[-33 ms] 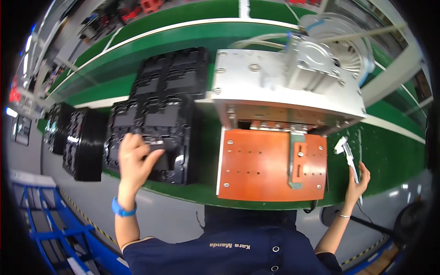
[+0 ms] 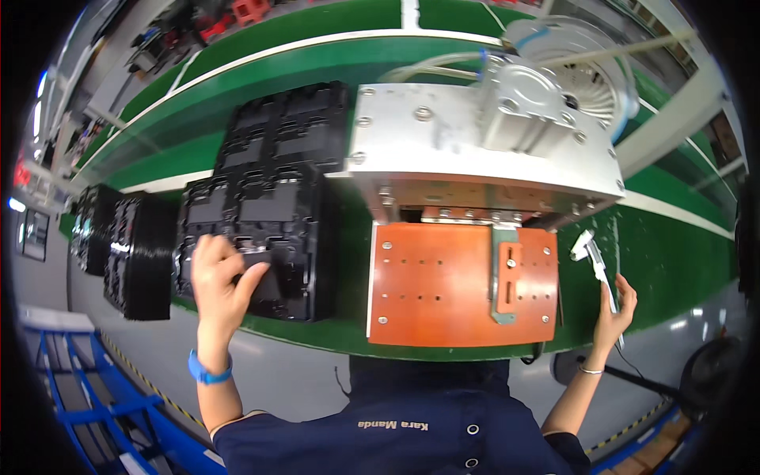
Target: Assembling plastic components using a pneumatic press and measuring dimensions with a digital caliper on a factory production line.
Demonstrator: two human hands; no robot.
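My left hand is over the front stack of black plastic trays, thumb and fingers closed in a pinch. A dark flat part shows between them; its exact kind cannot be made out. At the right, my right hand grips a slim white-and-silver caliper by its long beam, with the jaw end pointing away from me over the green bench. Between my hands lies an orange fixture plate, carrying an orange slotted block beside a thin greenish metal strip.
Behind the plate stands a silver metal press with a cylinder on top and a round fan-like unit behind it. Another black tray stack sits farther back. More stacked trays are at the left. Blue racks stand lower left.
The whole view has shifted slightly. My left hand has moved a little leftward over the tray with its pinch kept. My right hand still holds the caliper in nearly the same place.
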